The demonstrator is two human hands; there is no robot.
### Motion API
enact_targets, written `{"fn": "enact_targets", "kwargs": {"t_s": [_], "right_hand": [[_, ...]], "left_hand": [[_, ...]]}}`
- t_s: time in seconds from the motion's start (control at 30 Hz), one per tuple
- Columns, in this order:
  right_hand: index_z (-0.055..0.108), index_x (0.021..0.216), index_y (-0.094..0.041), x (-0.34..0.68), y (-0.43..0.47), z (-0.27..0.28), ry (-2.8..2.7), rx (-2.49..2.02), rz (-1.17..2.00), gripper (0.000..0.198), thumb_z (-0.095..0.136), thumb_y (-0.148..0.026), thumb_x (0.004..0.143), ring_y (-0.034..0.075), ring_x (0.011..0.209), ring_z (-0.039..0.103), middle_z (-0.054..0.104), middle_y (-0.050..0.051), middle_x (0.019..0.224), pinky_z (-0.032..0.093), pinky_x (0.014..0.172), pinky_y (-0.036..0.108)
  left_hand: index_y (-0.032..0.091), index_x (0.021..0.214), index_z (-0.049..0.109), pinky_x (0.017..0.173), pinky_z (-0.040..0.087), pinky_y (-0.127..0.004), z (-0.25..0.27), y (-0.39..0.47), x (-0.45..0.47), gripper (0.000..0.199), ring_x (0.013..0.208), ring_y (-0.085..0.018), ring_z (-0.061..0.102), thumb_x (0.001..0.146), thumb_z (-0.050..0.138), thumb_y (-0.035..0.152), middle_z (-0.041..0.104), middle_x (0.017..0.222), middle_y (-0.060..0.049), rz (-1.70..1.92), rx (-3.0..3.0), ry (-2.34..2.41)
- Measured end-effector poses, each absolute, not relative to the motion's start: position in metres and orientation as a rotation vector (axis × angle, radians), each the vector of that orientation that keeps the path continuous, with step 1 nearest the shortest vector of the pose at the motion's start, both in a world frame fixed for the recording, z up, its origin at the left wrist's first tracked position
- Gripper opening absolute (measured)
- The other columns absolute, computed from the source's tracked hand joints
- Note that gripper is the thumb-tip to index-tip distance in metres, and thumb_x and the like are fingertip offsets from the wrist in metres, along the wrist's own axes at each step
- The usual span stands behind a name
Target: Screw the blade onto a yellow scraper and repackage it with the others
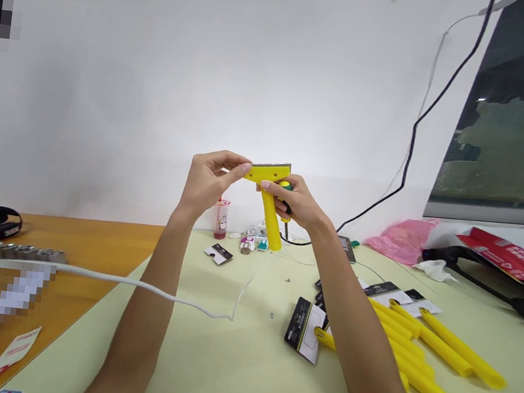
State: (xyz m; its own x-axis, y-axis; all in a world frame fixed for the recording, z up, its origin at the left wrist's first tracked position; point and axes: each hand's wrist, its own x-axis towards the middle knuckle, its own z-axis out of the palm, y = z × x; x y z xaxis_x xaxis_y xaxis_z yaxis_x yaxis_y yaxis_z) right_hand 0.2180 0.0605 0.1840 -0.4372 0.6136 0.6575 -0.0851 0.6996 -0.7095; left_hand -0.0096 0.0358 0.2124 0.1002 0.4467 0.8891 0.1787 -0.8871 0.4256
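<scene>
At our view's centre we hold a yellow scraper (pixel 269 207): our left hand (pixel 210 178) pinches its head's nine-o'clock end, our right hand (pixel 303 202) grips its neck plus a green-and-yellow screwdriver (pixel 286 187). Yellow handles (pixel 462 347) lie at four o'clock, a plastic cup (pixel 221 220) at eight.

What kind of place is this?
It looks like an indoor workroom, maybe a small workshop. Both hands hold a yellow scraper, the right hand also grips a screwdriver, and yellow handles lie beside printed cards on the pale green table.
</scene>
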Motion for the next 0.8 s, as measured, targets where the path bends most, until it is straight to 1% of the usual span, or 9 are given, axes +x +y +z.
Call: {"fn": "enact_targets", "kwargs": {"t_s": [0.13,0.27,0.47,0.67,0.8], "right_hand": [[0.077,0.099,-0.019,0.2174,0.0628,0.1838,-1.87,-0.368,0.872,0.039,0.084,-0.058,0.098,0.008,0.041,0.032,0.041,-0.01,0.054,0.027,0.037,0.024],[0.076,0.1,-0.02,0.2174,0.0653,0.1829,-1.878,-0.312,0.918,0.044,0.082,-0.063,0.098,0.008,0.042,0.028,0.039,-0.011,0.055,0.028,0.037,0.023],[0.076,0.1,-0.02,0.2192,0.0663,0.1818,-1.885,-0.32,0.92,0.041,0.081,-0.06,0.1,0.007,0.042,0.028,0.04,-0.01,0.056,0.026,0.038,0.024],[0.079,0.1,-0.02,0.2185,0.0649,0.1824,-1.859,-0.345,0.893,0.042,0.083,-0.062,0.098,0.008,0.043,0.029,0.039,-0.01,0.056,0.024,0.039,0.026],[0.079,0.1,-0.02,0.2166,0.0643,0.1836,-1.864,-0.333,0.876,0.043,0.08,-0.062,0.102,0.008,0.042,0.031,0.038,-0.009,0.057,0.023,0.04,0.027]], "left_hand": [[0.023,0.096,0.088,0.08,0.061,-0.034,0.2124,0.0354,-0.0098,0.024,0.092,-0.022,0.076,0.09,0.089,0.046,0.085,0.102,-0.008,1.873,2.181,0.635],[0.023,0.096,0.087,0.081,0.062,-0.034,0.2126,0.035,-0.0093,0.022,0.09,-0.021,0.076,0.091,0.089,0.044,0.085,0.099,-0.007,1.875,2.191,0.615],[0.022,0.095,0.088,0.083,0.064,-0.035,0.213,0.0327,-0.0089,0.018,0.092,-0.021,0.077,0.089,0.09,0.039,0.084,0.097,-0.007,1.873,2.189,0.622],[0.021,0.097,0.089,0.083,0.065,-0.036,0.2125,0.0342,-0.0103,0.018,0.091,-0.022,0.078,0.09,0.09,0.037,0.085,0.098,-0.008,1.91,2.206,0.585],[0.021,0.097,0.089,0.083,0.066,-0.036,0.2121,0.0361,-0.0115,0.014,0.092,-0.021,0.079,0.09,0.09,0.034,0.085,0.099,-0.007,1.931,2.208,0.581]]}}
